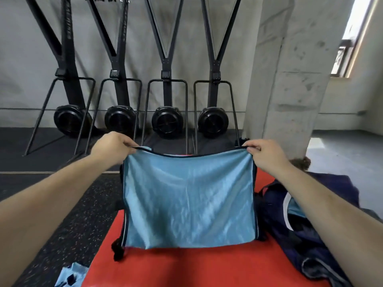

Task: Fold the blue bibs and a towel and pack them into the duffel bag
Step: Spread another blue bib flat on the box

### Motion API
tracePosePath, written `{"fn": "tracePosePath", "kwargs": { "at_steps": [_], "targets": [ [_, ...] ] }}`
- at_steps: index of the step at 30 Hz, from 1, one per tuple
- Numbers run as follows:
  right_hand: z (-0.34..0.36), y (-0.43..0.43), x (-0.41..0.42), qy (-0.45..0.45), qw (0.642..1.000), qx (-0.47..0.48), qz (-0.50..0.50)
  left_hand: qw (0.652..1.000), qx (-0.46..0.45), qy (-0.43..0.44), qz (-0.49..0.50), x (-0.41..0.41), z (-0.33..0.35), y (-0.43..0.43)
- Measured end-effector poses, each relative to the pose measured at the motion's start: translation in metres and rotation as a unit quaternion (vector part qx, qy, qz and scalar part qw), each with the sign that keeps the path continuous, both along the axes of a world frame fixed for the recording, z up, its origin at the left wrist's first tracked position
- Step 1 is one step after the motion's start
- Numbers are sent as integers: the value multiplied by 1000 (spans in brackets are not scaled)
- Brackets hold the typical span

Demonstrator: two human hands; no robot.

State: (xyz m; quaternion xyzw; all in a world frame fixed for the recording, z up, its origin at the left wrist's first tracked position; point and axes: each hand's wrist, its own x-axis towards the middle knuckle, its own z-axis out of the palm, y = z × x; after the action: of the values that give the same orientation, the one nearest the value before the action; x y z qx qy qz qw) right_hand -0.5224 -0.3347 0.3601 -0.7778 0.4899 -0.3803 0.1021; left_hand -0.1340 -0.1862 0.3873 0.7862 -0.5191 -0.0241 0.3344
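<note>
Both-handed, left hand [112,147] and right hand [264,155] pinch the bib [189,201], hiding the mat [186,268] behind.

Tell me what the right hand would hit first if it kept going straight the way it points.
Probably the concrete pillar: the right hand, pinching the light blue bib, points forward toward its base, though depth is unclear.

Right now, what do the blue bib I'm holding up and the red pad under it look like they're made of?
Blue bib: looks like thin, shiny synthetic fabric, probably polyester; it catches light in streaks, drapes limply, and has dark trim on its edges. Red pad: seems vinyl-covered, judging by its smooth, faintly glossy, flat surface; what's inside can't be seen.
</note>
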Motion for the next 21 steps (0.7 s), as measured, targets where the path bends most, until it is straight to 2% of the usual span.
{"fn": "tracePosePath", "kwargs": {
  "at_steps": [2,5,6,9,13,16,18,21],
  "targets": [
    [-5,-6,9,-8,1000,-12,-18,999,-22,48,-4,1,-6,-12],
    [-9,-10,11,-101,995,-2,-22,983,-126,131,-12,3,-15,-16],
    [-15,-9,9,-125,992,-4,-19,978,-152,144,-14,1,-21,-14],
    [-49,6,0,-125,991,-39,-37,966,-198,163,-20,-13,-52,0],
    [-131,47,-8,-131,990,-4,-61,968,-181,171,3,-35,-132,28],
    [-202,71,-12,-69,992,69,-86,967,-113,226,18,-51,-210,52],
    [-232,90,-8,-2,988,127,-91,981,-32,189,19,-54,-253,63],
    [-248,111,-1,112,981,116,-111,998,35,-48,23,-58,-286,72]
  ]
}}
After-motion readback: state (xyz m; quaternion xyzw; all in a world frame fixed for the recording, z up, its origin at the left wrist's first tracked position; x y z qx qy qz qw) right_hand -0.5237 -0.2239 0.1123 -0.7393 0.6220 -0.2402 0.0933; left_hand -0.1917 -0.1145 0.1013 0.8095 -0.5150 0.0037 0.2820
